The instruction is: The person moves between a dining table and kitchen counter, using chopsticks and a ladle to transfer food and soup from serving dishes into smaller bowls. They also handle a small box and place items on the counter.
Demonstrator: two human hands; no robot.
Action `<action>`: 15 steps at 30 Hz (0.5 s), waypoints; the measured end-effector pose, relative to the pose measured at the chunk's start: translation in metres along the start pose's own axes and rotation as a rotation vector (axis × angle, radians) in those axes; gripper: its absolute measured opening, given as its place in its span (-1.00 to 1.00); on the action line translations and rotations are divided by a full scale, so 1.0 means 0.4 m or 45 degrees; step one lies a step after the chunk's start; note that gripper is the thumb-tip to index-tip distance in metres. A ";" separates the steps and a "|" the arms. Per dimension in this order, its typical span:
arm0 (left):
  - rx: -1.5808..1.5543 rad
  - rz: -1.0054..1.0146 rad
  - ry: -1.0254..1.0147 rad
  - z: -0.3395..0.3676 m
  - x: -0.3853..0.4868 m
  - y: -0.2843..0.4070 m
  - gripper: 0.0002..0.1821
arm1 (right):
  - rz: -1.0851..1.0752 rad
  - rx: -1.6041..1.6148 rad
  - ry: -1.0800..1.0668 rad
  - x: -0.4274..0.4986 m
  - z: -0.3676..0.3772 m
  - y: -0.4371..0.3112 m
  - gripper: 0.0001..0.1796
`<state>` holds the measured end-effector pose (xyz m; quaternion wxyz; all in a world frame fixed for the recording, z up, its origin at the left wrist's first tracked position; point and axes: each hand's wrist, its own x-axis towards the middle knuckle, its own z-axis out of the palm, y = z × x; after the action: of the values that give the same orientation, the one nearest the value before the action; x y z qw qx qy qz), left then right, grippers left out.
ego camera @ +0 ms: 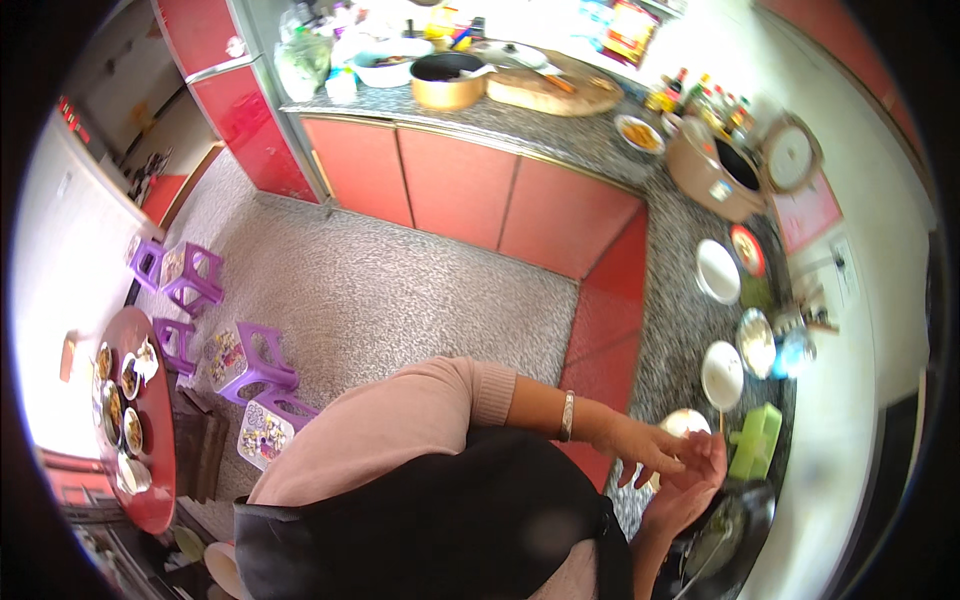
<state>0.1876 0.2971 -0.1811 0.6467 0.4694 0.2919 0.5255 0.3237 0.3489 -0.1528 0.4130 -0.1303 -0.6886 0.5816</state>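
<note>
My left hand (637, 444), with a silver bracelet on its wrist, reaches over the counter. Its fingers are apart, and one finger meets the palm side of my right hand (688, 491). The right hand is half cupped, and whether anything small lies in it I cannot tell. Partly hidden under both hands is a white bowl (684, 421). A thin stick (721, 422) shows between the right fingertips and another white bowl (722, 375). Beside the fingers stands a light green plastic container (756, 442). A dark wok (720, 525) is below the right hand.
Along the granite counter (675, 315) are a white bowl (718, 271), a red-rimmed dish (747, 250) and a brown cooker (712, 169) with its lid up. A pot (448, 82) and cutting board (555, 86) stand farther off. Purple stools (244, 360) and a red round table (159, 450) are behind me.
</note>
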 end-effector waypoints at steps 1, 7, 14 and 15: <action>-0.005 -0.012 0.039 -0.032 -0.038 -0.004 -0.57 | 0.099 0.080 -0.011 0.036 0.108 -0.014 -0.20; 0.311 0.245 0.305 -0.334 -0.401 0.043 -0.74 | 0.429 0.774 -0.393 0.165 0.557 0.101 -0.30; 0.324 0.204 0.978 -0.391 -0.926 0.263 -0.71 | 1.045 0.947 -0.966 0.215 1.067 0.112 -0.26; 0.422 0.187 0.973 -0.404 -0.984 0.265 -0.74 | 1.133 0.936 -1.073 0.214 1.123 0.099 -0.27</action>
<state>-0.1052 -0.0290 -0.1924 0.3686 0.3580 0.5570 0.6525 -0.0652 0.1054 -0.1450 -0.1475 -0.0156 -0.4305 0.8903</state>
